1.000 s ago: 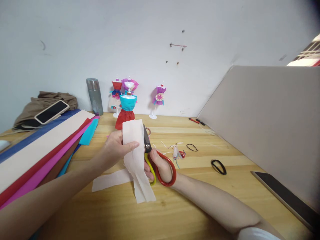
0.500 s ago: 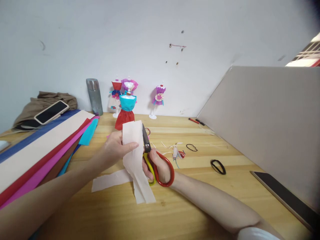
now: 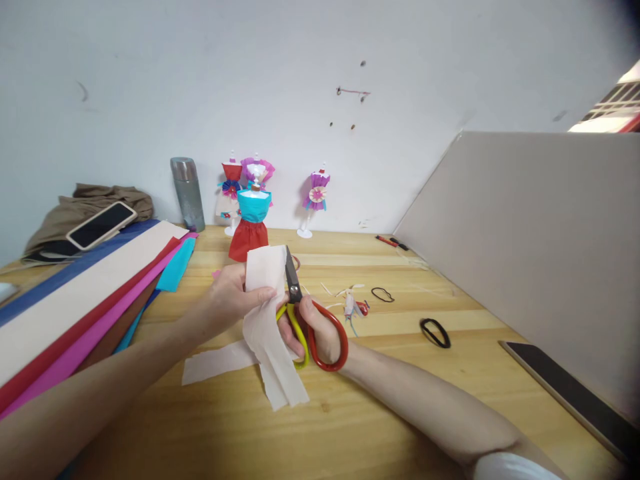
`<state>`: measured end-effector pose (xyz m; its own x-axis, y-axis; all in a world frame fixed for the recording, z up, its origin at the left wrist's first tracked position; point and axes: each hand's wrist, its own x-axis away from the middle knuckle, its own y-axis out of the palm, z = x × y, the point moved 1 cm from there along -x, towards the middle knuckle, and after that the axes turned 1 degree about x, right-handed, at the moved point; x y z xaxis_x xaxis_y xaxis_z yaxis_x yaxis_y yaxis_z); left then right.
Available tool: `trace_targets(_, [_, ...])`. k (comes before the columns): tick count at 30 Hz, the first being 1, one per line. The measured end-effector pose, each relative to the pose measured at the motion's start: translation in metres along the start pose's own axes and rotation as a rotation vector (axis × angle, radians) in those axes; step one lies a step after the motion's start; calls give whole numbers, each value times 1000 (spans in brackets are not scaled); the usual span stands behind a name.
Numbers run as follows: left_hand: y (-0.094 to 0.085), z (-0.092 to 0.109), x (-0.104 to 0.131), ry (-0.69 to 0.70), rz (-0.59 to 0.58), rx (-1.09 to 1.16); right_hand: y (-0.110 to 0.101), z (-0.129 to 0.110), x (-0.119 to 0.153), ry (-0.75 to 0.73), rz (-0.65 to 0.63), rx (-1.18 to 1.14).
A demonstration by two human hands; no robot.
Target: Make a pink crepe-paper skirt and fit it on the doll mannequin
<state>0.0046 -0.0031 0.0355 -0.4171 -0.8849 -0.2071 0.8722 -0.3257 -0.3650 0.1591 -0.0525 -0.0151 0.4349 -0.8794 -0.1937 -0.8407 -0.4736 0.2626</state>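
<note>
My left hand (image 3: 239,291) pinches a folded pale pink crepe paper strip (image 3: 267,270), thumb in front and fingers behind it. The strip's lower part hangs to the table, and another pale length (image 3: 220,361) lies flat to the left. My right hand (image 3: 310,330) grips scissors (image 3: 294,291) with one red and one yellow handle loop. Their dark blades point up along the strip's right edge; whether paper lies between them I cannot tell. Just beyond stands a small dress form (image 3: 254,207) in a turquoise top and red skirt.
Coloured paper lengths (image 3: 95,293) lie at left, near a phone (image 3: 103,225) and a grey bottle (image 3: 187,193). Other dressed forms (image 3: 319,190) stand by the wall. Scraps (image 3: 351,303), black hair ties (image 3: 435,333) and a dark flat device (image 3: 565,393) are at right, beside a grey panel (image 3: 525,233).
The paper strip has dipped slightly, and its hanging part has swung a little left. The scissors stay at its right edge, their handles slightly shifted.
</note>
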Motion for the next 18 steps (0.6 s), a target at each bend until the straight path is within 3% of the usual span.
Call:
trace_targets(12, [-1,-1,-2,-5,-27,-26,-5,7,0,-64,-22,-152])
trace_targets(18, [1,-2,-1,-35,-59,-5,-5,1,1,-135,9,-95])
